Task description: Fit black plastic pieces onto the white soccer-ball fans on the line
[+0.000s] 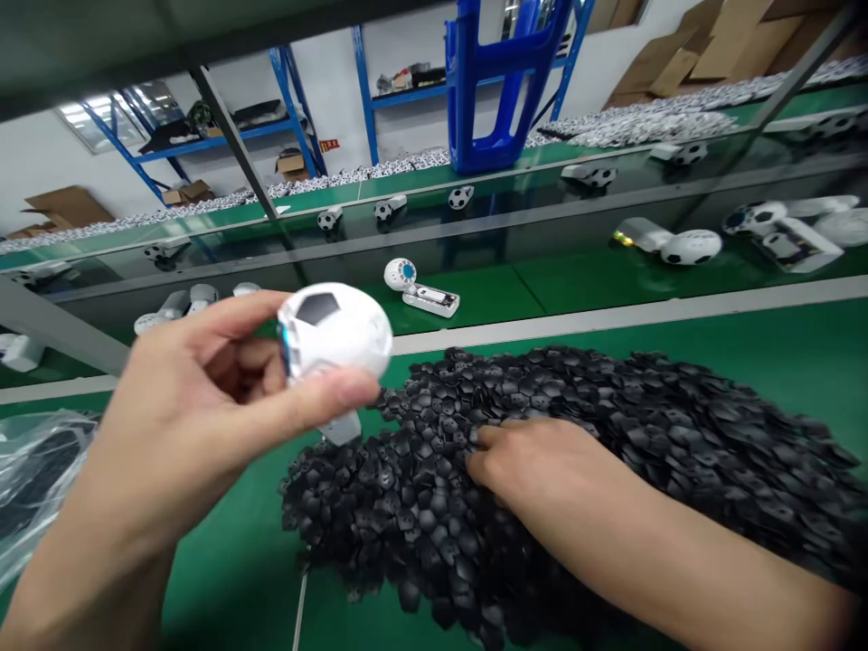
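Observation:
My left hand (203, 380) grips a white football-patterned ball device (339, 330), thumb in front and fingers behind. One dark pentagon patch shows on its upper side, and a bluish edge faces my palm. A pale stem (341, 428) hangs below the ball, partly hidden by my thumb. Over to the right, my right hand (529, 461) reaches into a wide heap of small black pentagon pieces (434, 506). Its fingers are curled together, and their tips are hidden among the pieces, so what they hold cannot be seen.
Beyond a pale rail, a green conveyor belt (502, 312) carries several white devices, including one with a blue disc (419, 287). A clear plastic bag (47, 470) lies at the left. A blue plastic stool (498, 99) stands across the line, near cardboard boxes (719, 45).

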`<state>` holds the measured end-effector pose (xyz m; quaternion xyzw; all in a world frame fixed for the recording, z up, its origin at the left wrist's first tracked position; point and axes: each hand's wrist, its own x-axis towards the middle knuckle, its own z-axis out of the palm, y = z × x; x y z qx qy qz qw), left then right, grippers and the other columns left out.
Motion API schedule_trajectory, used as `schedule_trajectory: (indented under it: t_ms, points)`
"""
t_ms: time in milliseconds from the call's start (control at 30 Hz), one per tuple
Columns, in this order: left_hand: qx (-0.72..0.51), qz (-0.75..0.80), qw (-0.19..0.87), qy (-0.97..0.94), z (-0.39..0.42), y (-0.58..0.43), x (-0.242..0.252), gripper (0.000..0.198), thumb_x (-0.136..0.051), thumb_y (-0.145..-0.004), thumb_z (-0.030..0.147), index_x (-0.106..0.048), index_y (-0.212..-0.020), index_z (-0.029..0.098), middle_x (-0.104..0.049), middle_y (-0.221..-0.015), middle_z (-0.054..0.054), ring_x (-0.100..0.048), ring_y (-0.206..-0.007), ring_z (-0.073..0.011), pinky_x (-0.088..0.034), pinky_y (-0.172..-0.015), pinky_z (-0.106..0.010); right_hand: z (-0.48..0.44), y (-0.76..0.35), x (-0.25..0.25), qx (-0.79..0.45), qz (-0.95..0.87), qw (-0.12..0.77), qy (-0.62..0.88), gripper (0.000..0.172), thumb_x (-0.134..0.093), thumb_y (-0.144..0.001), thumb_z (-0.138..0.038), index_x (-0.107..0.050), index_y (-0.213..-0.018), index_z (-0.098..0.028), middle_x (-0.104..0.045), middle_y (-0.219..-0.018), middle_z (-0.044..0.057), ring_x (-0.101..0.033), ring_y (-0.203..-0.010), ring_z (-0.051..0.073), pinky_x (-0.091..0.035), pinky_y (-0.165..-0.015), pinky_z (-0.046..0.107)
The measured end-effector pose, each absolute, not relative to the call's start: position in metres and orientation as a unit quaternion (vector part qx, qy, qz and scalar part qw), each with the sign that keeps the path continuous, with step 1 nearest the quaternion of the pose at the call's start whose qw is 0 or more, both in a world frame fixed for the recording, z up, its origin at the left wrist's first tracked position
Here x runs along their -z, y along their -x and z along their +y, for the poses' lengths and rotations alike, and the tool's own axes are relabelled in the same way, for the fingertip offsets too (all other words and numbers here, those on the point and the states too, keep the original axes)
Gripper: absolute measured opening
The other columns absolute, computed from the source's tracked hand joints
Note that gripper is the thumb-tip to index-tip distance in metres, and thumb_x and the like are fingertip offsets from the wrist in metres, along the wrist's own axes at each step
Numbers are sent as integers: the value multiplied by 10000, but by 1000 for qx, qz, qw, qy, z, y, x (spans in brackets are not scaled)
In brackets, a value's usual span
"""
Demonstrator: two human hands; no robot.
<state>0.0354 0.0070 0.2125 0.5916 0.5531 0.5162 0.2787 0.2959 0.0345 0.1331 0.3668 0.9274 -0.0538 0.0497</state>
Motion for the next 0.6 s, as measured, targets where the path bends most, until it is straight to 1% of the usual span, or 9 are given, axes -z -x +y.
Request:
schedule_trajectory:
  t_ms: [67, 133, 233, 267, 333, 400, 467, 533, 600]
  points:
    - [-564, 544, 243, -571, 11, -38, -210, 334, -1022, -809, 431, -875, -1018, 216, -794, -833, -4, -672, -698, -173, -478, -514, -235, 33, -290, -126, 37, 932, 61, -355, 348, -761, -642, 130, -792, -745, -201, -854, -871, 108, -847, -721, 341, -612, -635, 369]
    - [-594, 502, 288, -559, 17, -43, -207, 334, -1001, -835, 467, -860, -992, 207, -798, -914, -9, -698, -800, -183, -538, -597, -244, 33, -289, -127, 26, 938, 59, -342, 356, -764, -663, 127, -812, -808, -195, -858, -871, 94, -851, -728, 323, -599, -637, 351]
    - [-597, 441, 406, -532, 26, -48, -199, 472, -948, -867, 583, -796, -1126, 219, -803, -1002, -33, -755, -860, -225, -643, -709, -309, 35, -292, -139, 20, 951, 45, -306, 384, -765, -669, 149, -818, -854, -183, -844, -854, 62, -842, -723, 289, -597, -647, 336]
    - [-593, 431, 428, -528, 27, -49, -196, 501, -919, -889, 609, -759, -1164, 223, -808, -992, -43, -771, -839, -236, -662, -714, -331, 36, -294, -145, 23, 957, 41, -286, 396, -773, -668, 152, -811, -859, -193, -836, -865, 43, -835, -728, 273, -598, -650, 331]
    - [-588, 426, 442, -527, 28, -52, -189, 487, -868, -952, 581, -676, -1259, 256, -806, -960, -37, -782, -768, -234, -666, -676, -337, 38, -299, -157, 26, 969, 3, -246, 383, -790, -733, 114, -808, -912, -224, -824, -914, 14, -823, -766, 248, -609, -665, 323]
    - [-589, 417, 433, -539, 26, -55, -183, 456, -850, -995, 512, -626, -1340, 318, -778, -992, -1, -767, -747, -199, -650, -669, -306, 39, -304, -167, 27, 971, -100, -214, 293, -764, -900, -1, -819, -1017, -263, -837, -1007, 7, -821, -836, 237, -638, -709, 325]
    - [-586, 405, 433, -552, 23, -58, -175, 425, -825, -1032, 458, -625, -1400, 389, -726, -1046, 26, -738, -814, -167, -630, -748, -280, 37, -308, -171, 39, 954, -236, -182, 239, -651, -1066, -140, -826, -1114, -295, -862, -1104, 16, -838, -937, 250, -681, -815, 349]
    - [-578, 387, 440, -568, 20, -61, -168, 384, -779, -1065, 438, -657, -1428, 415, -689, -1113, 24, -692, -915, -162, -592, -844, -267, 32, -310, -165, 59, 917, -359, -163, 274, -571, -1132, -214, -814, -1194, -326, -876, -1160, 17, -848, -1042, 271, -695, -955, 383]
    - [-568, 373, 445, -583, 16, -64, -162, 403, -733, -1087, 429, -649, -1480, 442, -673, -1175, 19, -644, -969, -180, -560, -882, -276, 23, -309, -153, 67, 872, -450, -178, 292, -575, -1127, -219, -794, -1262, -355, -880, -1148, 23, -847, -1106, 304, -678, -1069, 451]
